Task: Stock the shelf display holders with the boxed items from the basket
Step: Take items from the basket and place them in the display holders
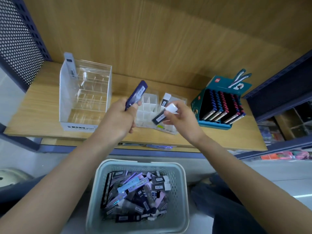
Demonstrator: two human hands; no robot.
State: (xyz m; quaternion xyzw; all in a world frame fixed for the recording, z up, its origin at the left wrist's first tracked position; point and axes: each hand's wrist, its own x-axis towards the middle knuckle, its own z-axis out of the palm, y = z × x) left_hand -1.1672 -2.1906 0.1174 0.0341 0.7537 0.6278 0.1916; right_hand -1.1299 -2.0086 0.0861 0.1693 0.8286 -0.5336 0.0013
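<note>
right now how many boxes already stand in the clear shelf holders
2: a grey box back-left in the MONO holder, a white-topped box in the small holder past the right hand. Hands may hide more.

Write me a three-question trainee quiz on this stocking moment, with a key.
1. True or false: the left hand holds a long dark purple box.
2. How many boxes stand in the large clear acrylic holder labelled MONO? A) none B) one C) five
3. Fill in: the short dark box in the right hand grip has a ___ end.
Key: 1 true; 2 B; 3 white.
</note>
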